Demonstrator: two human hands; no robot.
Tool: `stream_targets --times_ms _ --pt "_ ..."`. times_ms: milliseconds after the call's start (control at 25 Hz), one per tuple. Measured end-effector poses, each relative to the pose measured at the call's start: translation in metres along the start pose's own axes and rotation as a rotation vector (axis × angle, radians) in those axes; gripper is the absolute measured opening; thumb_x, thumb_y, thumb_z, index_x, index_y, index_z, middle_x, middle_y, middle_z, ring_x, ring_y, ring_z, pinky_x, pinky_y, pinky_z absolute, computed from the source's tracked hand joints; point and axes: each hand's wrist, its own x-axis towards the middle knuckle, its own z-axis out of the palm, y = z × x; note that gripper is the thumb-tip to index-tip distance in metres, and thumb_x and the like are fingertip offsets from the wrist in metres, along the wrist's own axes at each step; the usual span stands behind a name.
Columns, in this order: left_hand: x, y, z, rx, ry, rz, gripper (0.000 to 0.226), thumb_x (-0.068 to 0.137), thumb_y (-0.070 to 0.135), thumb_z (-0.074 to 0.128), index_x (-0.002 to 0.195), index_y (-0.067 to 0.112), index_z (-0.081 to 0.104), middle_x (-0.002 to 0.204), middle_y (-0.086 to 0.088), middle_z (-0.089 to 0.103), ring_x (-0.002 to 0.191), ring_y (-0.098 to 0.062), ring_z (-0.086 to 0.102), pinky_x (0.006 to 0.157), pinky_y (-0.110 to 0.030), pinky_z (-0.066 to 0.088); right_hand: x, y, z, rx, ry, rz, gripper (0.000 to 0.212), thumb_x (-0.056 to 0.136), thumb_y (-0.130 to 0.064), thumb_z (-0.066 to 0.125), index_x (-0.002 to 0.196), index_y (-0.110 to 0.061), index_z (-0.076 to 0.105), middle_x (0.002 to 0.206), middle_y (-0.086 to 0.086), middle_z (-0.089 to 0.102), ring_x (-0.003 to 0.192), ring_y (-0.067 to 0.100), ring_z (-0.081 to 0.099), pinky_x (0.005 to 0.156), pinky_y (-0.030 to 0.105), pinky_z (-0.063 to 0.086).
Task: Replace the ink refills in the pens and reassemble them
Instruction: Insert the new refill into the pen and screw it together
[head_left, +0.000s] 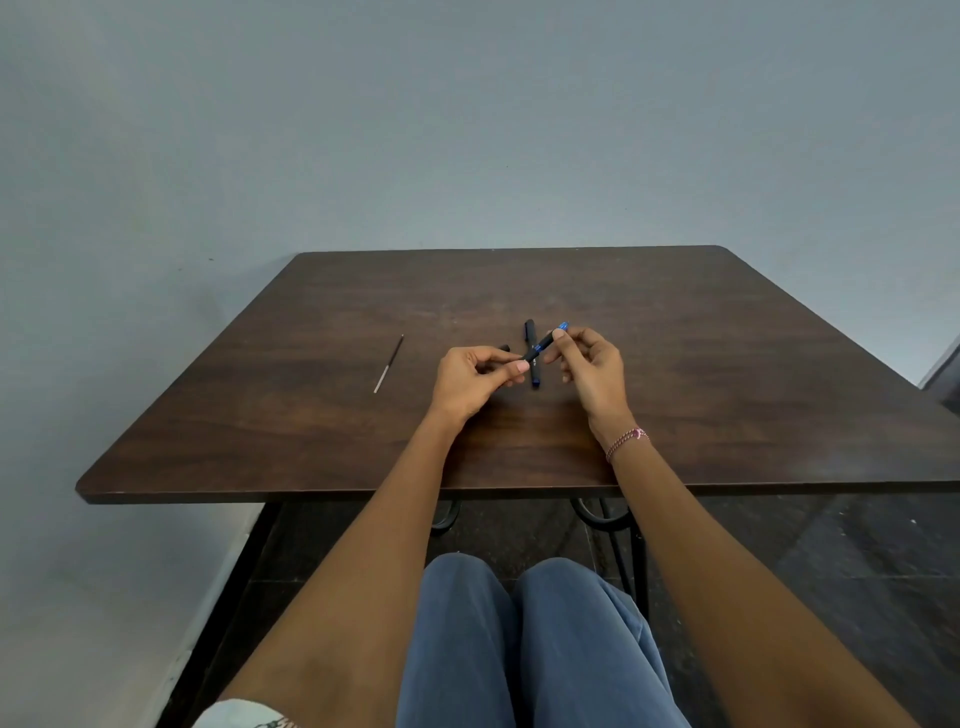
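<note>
The slim black pen with a blue end (543, 344) sits at the centre of the frame, slanting up to the right above the dark brown wooden table (311, 441). At the bottom, blue-trousered knees show below the table's front edge, and both forearms reach up over it. The left hand (470, 382) pinches the pen's lower, black end between thumb and forefinger. The right hand (592, 369), with a pink beaded bracelet (626, 441) on its wrist, pinches the barrel just below the blue end with its fingertips, so the pen spans the gap between the two grips. Behind it a second black pen with a blue tip (535, 382) lies on the table, partly hidden by the held one, and a small black part (505, 347) lies just beyond the left fingers. Left of centre, well apart, lies a thin refill, dark with a pale end (388, 364). Both grips are light fingertip pinches, so twisting or pulling the ends could probably let the pen slip and fall among the loose pieces. The small part looks round and might roll if knocked.
</note>
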Motion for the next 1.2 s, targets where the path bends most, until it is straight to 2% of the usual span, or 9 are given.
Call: stream_targets --times_ms 200,320,400,520,680,760,880,960,1200 --pt "0.000 -0.004 -0.001 0.035 0.062 -0.017 0.016 0.069 0.024 0.084 0.077 0.033 0.073 0.077 0.015 0.071 0.077 0.004 0.065 0.066 -0.006 0.048 -0.003 0.002 0.002 -0.034 -0.019 -0.011 0.012 0.096 -0.021 0.055 0.098 -0.015 0.066 0.073 -0.001 0.068 0.059 0.000 0.055 0.054 0.015 0.043" --pt "0.002 -0.004 -0.001 -0.006 0.082 -0.031 0.016 0.067 0.024 0.085 0.079 0.028 0.075 0.079 0.011 0.073 0.076 0.001 0.067 0.066 -0.008 0.049 -0.002 0.000 0.006 -0.099 0.023 -0.047 0.017 0.095 -0.027 0.057 0.104 -0.017 0.066 0.085 -0.006 0.069 0.072 -0.005 0.061 0.063 0.010 0.044" --pt "0.005 -0.002 -0.002 -0.045 0.095 -0.044 0.016 0.068 0.023 0.085 0.081 0.024 0.076 0.082 0.008 0.074 0.079 -0.004 0.069 0.072 -0.014 0.051 0.000 -0.002 0.012 -0.061 0.094 -0.032 0.023 0.094 -0.033 0.056 0.111 -0.020 0.065 0.096 -0.005 0.069 0.075 -0.003 0.057 0.070 0.011 0.044" --pt "0.003 -0.001 -0.001 -0.092 0.115 -0.054 0.013 0.069 0.021 0.084 0.078 0.023 0.075 0.078 0.006 0.074 0.077 -0.005 0.069 0.072 -0.017 0.053 0.007 -0.008 0.024 0.190 0.142 0.084 0.032 0.099 -0.028 0.048 0.122 -0.010 0.061 0.099 0.000 0.066 0.087 0.006 0.057 0.082 0.022 0.047" --pt "0.000 -0.003 0.000 -0.119 0.112 -0.075 0.011 0.070 0.020 0.084 0.077 0.023 0.075 0.077 0.002 0.074 0.075 -0.009 0.070 0.068 -0.016 0.053 0.006 -0.008 0.031 0.565 -0.054 0.290 0.032 0.103 -0.027 0.037 0.117 -0.006 0.057 0.108 0.012 0.066 0.107 0.024 0.060 0.099 0.036 0.046" --pt "0.002 -0.005 -0.002 -0.140 0.106 -0.088 0.010 0.071 0.019 0.083 0.078 0.022 0.075 0.078 0.000 0.075 0.077 -0.011 0.070 0.067 -0.017 0.053 0.004 -0.008 0.031 0.597 -0.159 0.285 0.034 0.103 -0.026 0.034 0.122 -0.004 0.053 0.114 0.016 0.065 0.108 0.025 0.062 0.096 0.034 0.050" --pt "0.001 -0.006 -0.003 -0.148 0.096 -0.094 0.009 0.073 0.020 0.081 0.079 0.022 0.075 0.079 -0.001 0.075 0.078 -0.015 0.070 0.065 -0.019 0.055 0.003 -0.007 0.029 0.645 -0.207 0.257 0.036 0.104 -0.021 0.030 0.131 -0.003 0.047 0.118 0.019 0.064 0.108 0.025 0.063 0.095 0.034 0.052" --pt "0.002 -0.005 -0.003 -0.145 0.092 -0.101 0.008 0.073 0.019 0.081 0.077 0.023 0.075 0.077 -0.002 0.075 0.076 -0.015 0.070 0.063 -0.019 0.054 0.005 -0.008 0.028 0.681 -0.209 0.265 0.035 0.104 -0.017 0.031 0.132 -0.004 0.047 0.113 0.019 0.066 0.104 0.024 0.065 0.094 0.034 0.052" --pt "0.002 -0.002 -0.004 -0.131 0.057 -0.114 0.009 0.074 0.019 0.080 0.082 0.018 0.076 0.080 -0.006 0.075 0.078 -0.020 0.070 0.062 -0.021 0.053 0.010 -0.006 0.026 0.699 -0.170 0.336 0.029 0.099 -0.003 0.042 0.125 -0.003 0.056 0.098 0.011 0.073 0.090 0.018 0.071 0.076 0.028 0.058"
